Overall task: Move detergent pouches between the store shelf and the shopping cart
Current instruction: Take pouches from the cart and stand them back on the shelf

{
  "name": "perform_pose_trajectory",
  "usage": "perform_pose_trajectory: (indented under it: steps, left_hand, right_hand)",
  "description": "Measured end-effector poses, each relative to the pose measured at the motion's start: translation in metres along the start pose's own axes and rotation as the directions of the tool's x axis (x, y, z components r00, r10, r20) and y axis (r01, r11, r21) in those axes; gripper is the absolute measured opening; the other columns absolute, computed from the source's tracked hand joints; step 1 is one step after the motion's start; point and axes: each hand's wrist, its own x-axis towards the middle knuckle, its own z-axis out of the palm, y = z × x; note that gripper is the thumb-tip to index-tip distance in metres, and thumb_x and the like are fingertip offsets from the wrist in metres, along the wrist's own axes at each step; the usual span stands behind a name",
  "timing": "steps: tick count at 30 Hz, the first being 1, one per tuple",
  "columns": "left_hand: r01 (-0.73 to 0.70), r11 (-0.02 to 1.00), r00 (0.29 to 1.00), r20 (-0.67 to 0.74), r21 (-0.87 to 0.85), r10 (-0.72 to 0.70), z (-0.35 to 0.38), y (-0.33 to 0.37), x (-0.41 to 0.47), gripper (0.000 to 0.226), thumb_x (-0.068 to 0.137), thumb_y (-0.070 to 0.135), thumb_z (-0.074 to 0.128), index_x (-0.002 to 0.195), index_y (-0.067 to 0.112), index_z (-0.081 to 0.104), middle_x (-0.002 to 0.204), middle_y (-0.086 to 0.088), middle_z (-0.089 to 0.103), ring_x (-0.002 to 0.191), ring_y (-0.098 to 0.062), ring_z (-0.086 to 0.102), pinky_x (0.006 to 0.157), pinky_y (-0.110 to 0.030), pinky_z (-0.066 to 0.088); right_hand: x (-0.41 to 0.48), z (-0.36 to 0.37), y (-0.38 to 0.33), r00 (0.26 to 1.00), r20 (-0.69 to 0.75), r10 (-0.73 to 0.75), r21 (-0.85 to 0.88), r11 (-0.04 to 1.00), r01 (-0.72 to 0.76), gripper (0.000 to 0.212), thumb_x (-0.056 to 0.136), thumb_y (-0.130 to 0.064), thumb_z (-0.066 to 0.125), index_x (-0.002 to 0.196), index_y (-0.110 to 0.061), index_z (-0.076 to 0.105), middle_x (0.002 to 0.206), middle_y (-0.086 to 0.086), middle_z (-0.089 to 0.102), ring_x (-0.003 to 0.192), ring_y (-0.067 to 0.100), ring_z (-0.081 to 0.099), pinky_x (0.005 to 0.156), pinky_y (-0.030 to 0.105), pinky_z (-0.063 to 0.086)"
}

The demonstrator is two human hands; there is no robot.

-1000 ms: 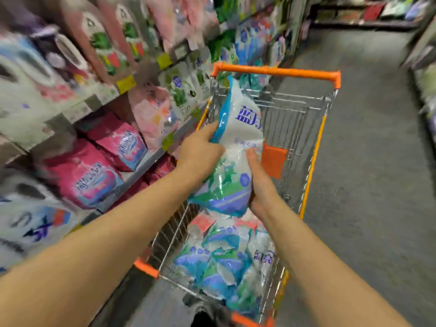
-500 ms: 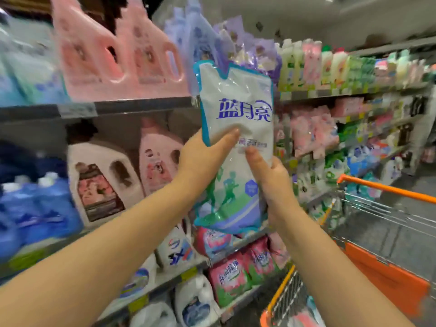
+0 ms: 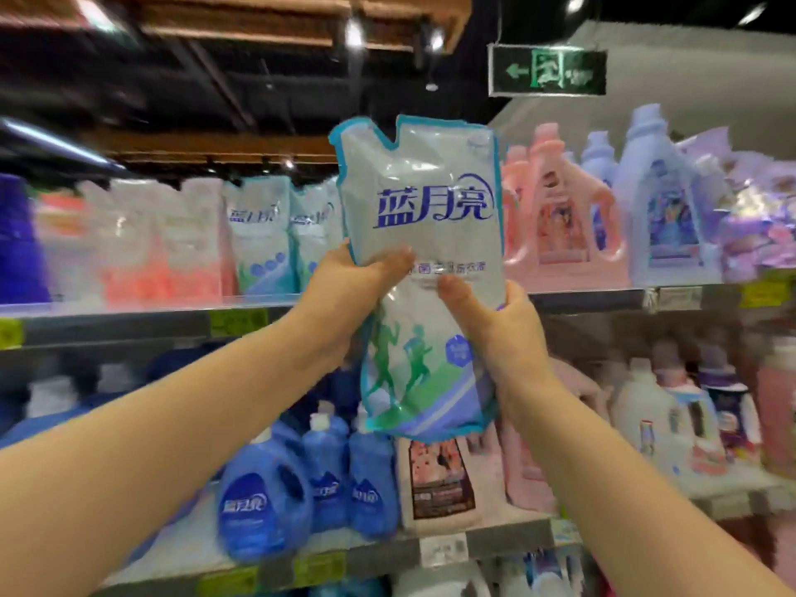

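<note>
My left hand (image 3: 344, 290) and right hand (image 3: 504, 333) grip the white-and-teal soft plastic detergent pouch (image 3: 424, 209) at frame centre. I have raised it from the cart to the grey top shelf (image 3: 129, 323), so shelving seems next.

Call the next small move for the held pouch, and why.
Probably ease the pouch forward and left onto the upper shelf, beside the matching pouches. The left hand and right hand grip it upright at that shelf's height, and the matching ones stand just left.

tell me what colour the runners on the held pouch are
Green, printed low on the pouch; the head view shows them best.
</note>
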Motion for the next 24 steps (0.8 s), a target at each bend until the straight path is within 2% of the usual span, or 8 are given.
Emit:
perform_pose_trajectory:
  steps: [3,6,10,13,14,17,21,24]
  left_hand:
    - [0.016,0.999,0.999,-0.053,0.04,-0.014,-0.037,-0.002,0.036,0.018,0.086,0.01,0.062,0.103,0.014,0.062,0.085,-0.001,0.067,0.072,-0.014,0.063,0.063,-0.025,0.054]
    - [0.009,0.999,0.997,-0.08,0.043,-0.006,-0.063,0.0,0.076,0.018,0.086,0.01,0.061,0.104,0.014,0.061,0.087,-0.001,0.069,0.078,-0.016,0.065,0.071,-0.033,0.056]
    - [-0.047,0.999,0.992,-0.116,0.024,0.05,-0.084,0.006,0.125,0.012,0.09,0.006,0.056,0.088,0.016,0.062,0.064,0.007,0.07,0.056,-0.008,0.065,0.054,-0.022,0.057]
    - [-0.113,0.993,0.985,-0.127,0.045,0.118,-0.101,0.011,0.156,0.011,0.091,0.007,0.054,0.09,0.014,0.062,0.064,0.006,0.071,0.057,-0.008,0.067,0.054,-0.022,0.056]
    - [-0.133,0.99,0.981,-0.133,0.057,0.139,-0.107,0.012,0.166,0.011,0.091,0.008,0.053,0.091,0.013,0.062,0.065,0.006,0.071,0.058,-0.008,0.067,0.055,-0.022,0.056]
    - [-0.172,0.981,0.972,-0.147,0.094,0.184,-0.128,0.013,0.192,0.01,0.092,0.01,0.053,0.092,0.015,0.062,0.069,0.006,0.072,0.062,-0.009,0.068,0.056,-0.023,0.056]
    - [-0.17,0.976,0.972,-0.138,0.135,0.188,-0.161,0.001,0.224,0.009,0.091,0.012,0.054,0.094,0.015,0.063,0.073,0.004,0.072,0.067,-0.01,0.069,0.057,-0.024,0.056]
    - [-0.136,0.98,0.981,-0.118,0.145,0.154,-0.186,-0.014,0.244,0.008,0.091,0.012,0.055,0.095,0.014,0.062,0.08,0.001,0.071,0.068,-0.011,0.069,0.057,-0.024,0.057]
  right_hand:
    - [0.031,0.046,0.011,0.996,0.081,-0.027,0.029,0.999,0.025,0.08,0.041,-0.065,0.075,0.103,-0.017,0.063,0.094,0.004,0.073,0.086,0.024,0.07,0.081,0.047,0.056]
    - [0.069,0.085,0.016,0.988,0.14,-0.06,0.071,0.996,0.05,0.091,0.035,-0.071,0.076,0.108,-0.02,0.059,0.098,0.003,0.071,0.089,0.025,0.069,0.083,0.047,0.055]
    - [0.122,0.128,0.013,0.972,0.21,-0.109,0.097,0.991,0.09,0.09,0.037,-0.069,0.074,0.11,-0.018,0.06,0.098,0.0,0.072,0.088,0.021,0.07,0.084,0.043,0.056]
    - [0.159,0.156,0.011,0.954,0.266,-0.14,0.11,0.987,0.114,0.062,0.059,-0.056,0.079,0.105,-0.018,0.062,0.095,-0.002,0.071,0.087,0.016,0.069,0.086,0.04,0.055]
    - [0.17,0.165,0.009,0.949,0.274,-0.153,0.098,0.986,0.131,0.06,0.062,-0.055,0.078,0.106,-0.017,0.061,0.096,-0.002,0.071,0.088,0.015,0.068,0.087,0.039,0.055]
    - [0.195,0.196,0.008,0.938,0.295,-0.179,0.093,0.983,0.159,0.079,0.052,-0.064,0.076,0.112,-0.015,0.06,0.1,0.0,0.07,0.09,0.018,0.068,0.087,0.04,0.055]
    - [0.216,0.23,0.017,0.933,0.323,-0.159,0.021,0.987,0.161,0.09,0.043,-0.074,0.072,0.112,-0.018,0.06,0.099,0.0,0.069,0.09,0.021,0.067,0.085,0.039,0.054]
    - [0.227,0.249,0.031,0.928,0.35,-0.128,-0.041,0.988,0.152,0.075,0.061,-0.064,0.073,0.115,-0.015,0.054,0.101,0.002,0.066,0.089,0.019,0.064,0.078,0.033,0.051]
